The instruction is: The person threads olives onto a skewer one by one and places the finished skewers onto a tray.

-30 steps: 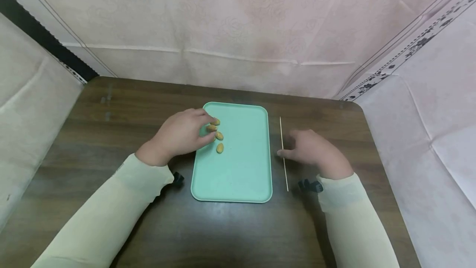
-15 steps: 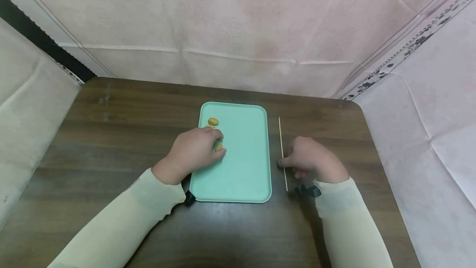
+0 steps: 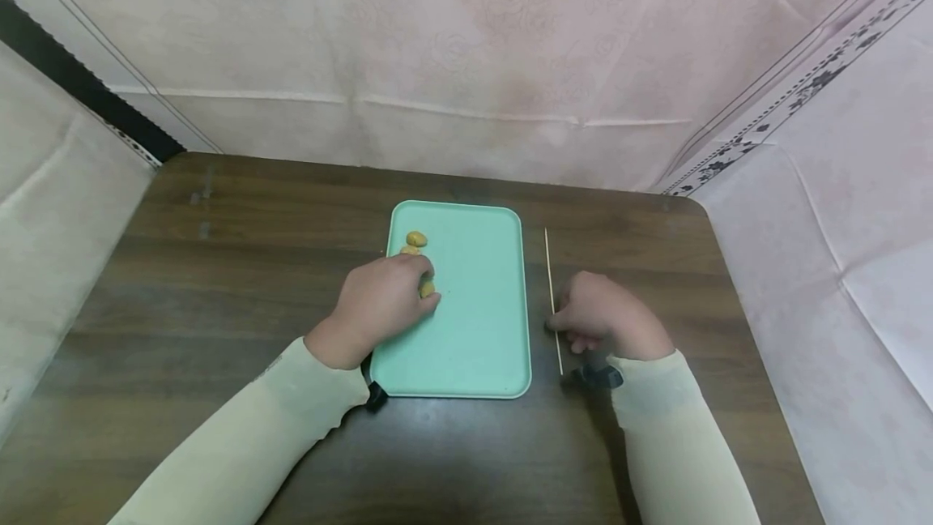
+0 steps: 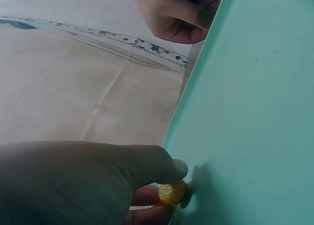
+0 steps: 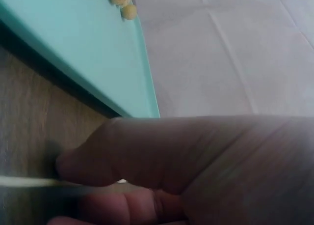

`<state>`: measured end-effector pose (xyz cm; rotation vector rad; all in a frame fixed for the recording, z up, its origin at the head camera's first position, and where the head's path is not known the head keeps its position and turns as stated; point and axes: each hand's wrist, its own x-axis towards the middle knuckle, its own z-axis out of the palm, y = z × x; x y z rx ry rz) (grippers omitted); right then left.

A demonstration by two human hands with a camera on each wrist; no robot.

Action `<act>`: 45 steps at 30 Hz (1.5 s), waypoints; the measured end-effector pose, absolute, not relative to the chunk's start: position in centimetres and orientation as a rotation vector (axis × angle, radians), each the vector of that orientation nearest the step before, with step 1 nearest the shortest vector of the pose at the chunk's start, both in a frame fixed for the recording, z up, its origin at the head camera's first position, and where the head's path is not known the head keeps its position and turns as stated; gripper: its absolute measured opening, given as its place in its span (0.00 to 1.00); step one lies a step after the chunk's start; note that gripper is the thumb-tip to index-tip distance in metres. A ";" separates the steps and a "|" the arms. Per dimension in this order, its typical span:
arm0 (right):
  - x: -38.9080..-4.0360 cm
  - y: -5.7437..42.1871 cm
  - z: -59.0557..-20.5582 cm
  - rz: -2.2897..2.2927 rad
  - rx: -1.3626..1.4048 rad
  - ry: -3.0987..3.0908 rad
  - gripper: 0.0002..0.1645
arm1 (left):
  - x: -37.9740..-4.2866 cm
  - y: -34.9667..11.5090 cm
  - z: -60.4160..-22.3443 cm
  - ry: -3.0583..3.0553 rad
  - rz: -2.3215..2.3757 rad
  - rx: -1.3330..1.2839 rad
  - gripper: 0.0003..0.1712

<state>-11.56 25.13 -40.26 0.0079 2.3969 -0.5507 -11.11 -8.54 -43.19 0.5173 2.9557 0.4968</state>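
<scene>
A mint-green tray (image 3: 477, 330) holds several small yellow oval fruits along its left side. My left hand (image 3: 382, 298) reaches over the tray's left edge and pinches the nearest yellow fruit (image 4: 172, 191) between thumb and fingers. Farther up, another fruit (image 3: 416, 238) lies uncovered, with one partly hidden behind the knuckles. Right of the tray, a thin wooden skewer (image 3: 550, 266) lies lengthwise on the table. My right hand (image 3: 601, 310) has its thumb across the skewer and its fingers curled in beneath, pinching it near the middle.
The dark wooden table (image 3: 466, 468) extends around the tray. Pale patterned cloth (image 3: 466, 63) hangs behind its far edge and at both sides. A dark wrist device (image 3: 601, 377) sits by the right cuff.
My left hand came down and right from the upper fruits to the nearest one and closed on it. My right hand shifted slightly toward me, its fingers curling in at the skewer.
</scene>
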 end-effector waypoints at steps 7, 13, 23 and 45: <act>-11.6 24.9 -40.6 -0.617 0.024 2.381 0.13 | -10.8 -8.8 -43.8 2.982 0.539 0.513 0.08; -11.6 24.9 -40.7 -0.640 0.029 2.379 0.12 | -10.7 -9.0 -44.3 3.041 0.602 0.564 0.08; -11.6 26.0 -41.3 -0.634 0.016 2.492 0.11 | -10.9 -9.3 -45.3 2.985 1.283 0.770 0.11; -11.4 23.5 -40.8 -1.326 -0.350 2.711 0.03 | -13.2 -11.4 -45.7 2.042 2.393 0.137 0.22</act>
